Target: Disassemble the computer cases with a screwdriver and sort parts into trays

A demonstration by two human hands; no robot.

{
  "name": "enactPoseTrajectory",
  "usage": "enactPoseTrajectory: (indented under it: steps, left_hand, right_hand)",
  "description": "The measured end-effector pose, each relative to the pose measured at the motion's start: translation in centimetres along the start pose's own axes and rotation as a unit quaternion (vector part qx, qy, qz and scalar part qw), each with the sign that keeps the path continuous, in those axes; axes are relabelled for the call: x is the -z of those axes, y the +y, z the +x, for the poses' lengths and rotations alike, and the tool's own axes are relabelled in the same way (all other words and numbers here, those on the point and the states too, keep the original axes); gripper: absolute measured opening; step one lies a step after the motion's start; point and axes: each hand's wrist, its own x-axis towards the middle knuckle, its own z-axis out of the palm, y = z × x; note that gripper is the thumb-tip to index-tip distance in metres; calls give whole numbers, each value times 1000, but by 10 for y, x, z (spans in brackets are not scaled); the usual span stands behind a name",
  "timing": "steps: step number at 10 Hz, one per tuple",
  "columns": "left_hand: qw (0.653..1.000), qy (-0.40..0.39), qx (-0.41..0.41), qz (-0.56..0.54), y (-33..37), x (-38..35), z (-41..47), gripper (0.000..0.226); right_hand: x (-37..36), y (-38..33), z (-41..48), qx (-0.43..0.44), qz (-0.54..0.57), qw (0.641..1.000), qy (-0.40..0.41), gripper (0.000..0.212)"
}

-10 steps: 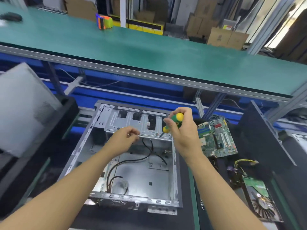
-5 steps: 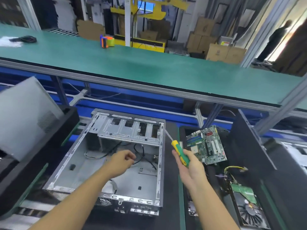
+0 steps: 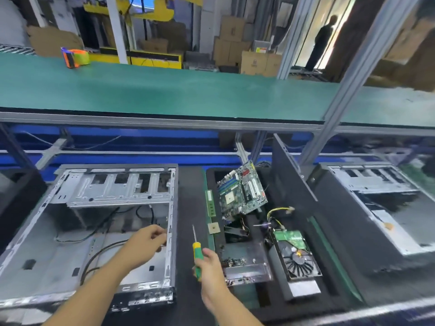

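The open computer case [image 3: 98, 231] lies on the left, with black cables [image 3: 101, 252] inside it. The left hand [image 3: 147, 245] is over the case, near its right wall; its grip is pinched closed, but what it holds, if anything, is too small to see. The right hand [image 3: 209, 267] has its grip closed around the green and yellow screwdriver [image 3: 196, 255], which points up, just right of the case. To the right is a black tray [image 3: 313, 208] with a motherboard [image 3: 242, 191] leaning in it and a fan card [image 3: 296, 257] closer in. Another case [image 3: 381, 205] sits far right.
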Motion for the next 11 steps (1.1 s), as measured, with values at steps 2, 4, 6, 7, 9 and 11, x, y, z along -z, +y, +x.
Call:
enactPoseTrajectory:
  steps: [2,4,6,7,9,11]
  left_hand:
    - [999,23,21,27,-9,16,-21,8]
    - [995,76,12,64,-26,33,-49,10]
    - [991,124,6,43,-33,40,-71,14]
    - [986,165,-22,-3,-29,41,-78,19]
    - [981,190,-39,-27,-38,52,-90,20]
    - [957,275,-43,-85,-47,62,-103,25]
  right_hand:
    - [-7,26,5,146,-354,924,-4,42]
    - [-14,40,22,200,-613,764,-26,64]
    - [-10,38,17,201,-642,739,-44,70]
    - [-6,37,12,191,-627,753,-55,73]
    - [0,34,1,167,-556,811,-78,80]
    - [-3,28,-20,185,-416,890,-15,45]
